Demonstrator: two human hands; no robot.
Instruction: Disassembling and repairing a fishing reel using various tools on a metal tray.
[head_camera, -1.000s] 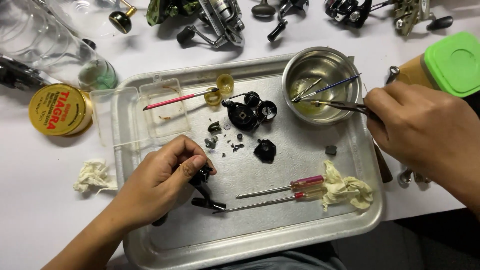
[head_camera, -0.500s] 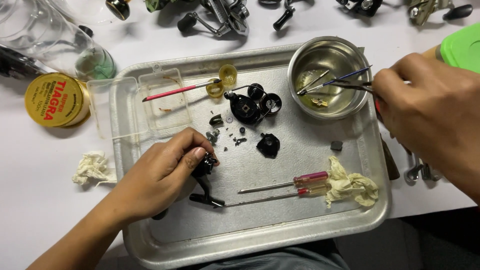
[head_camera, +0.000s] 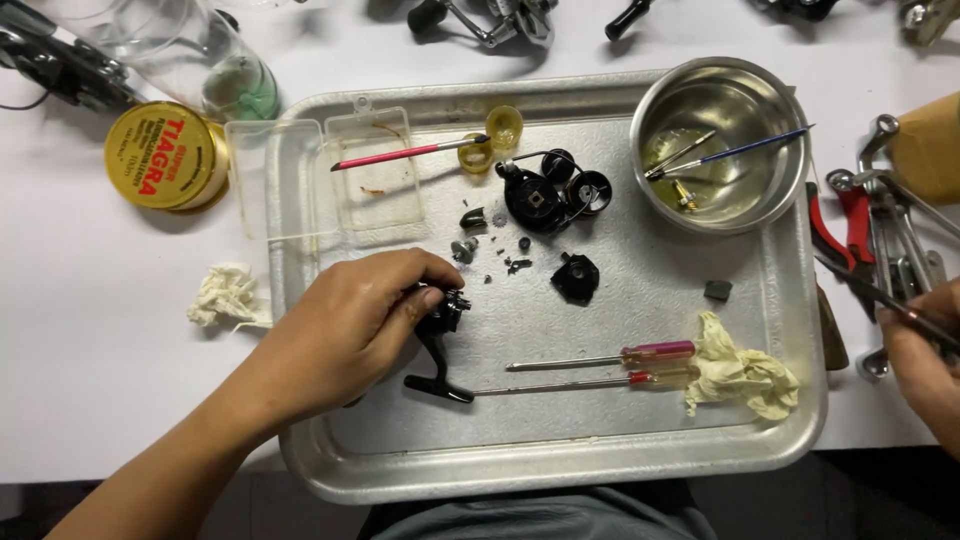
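1. The left hand (head_camera: 350, 325) is closed around a black reel body (head_camera: 440, 340) lying on the tray (head_camera: 560, 470), beside two screwdrivers (head_camera: 610, 368).
2. The right hand (head_camera: 925, 365), off the tray's right edge, pinches a thin tool (head_camera: 880, 298) over the wrenches (head_camera: 885, 235) on the surface.

A metal tray (head_camera: 800, 300) sits on the white counter (head_camera: 90, 330). In its far right corner stands a steel bowl (head_camera: 715, 85) holding a blue-handled brush (head_camera: 745, 150). Two red-handled screwdrivers (head_camera: 655, 353) lie near a crumpled cloth (head_camera: 740, 375). A clear plastic box (head_camera: 320, 180) rests at the tray's far left, beside a round yellow tin (head_camera: 160, 155). Red-handled pliers (head_camera: 850, 225) lie right of the tray.
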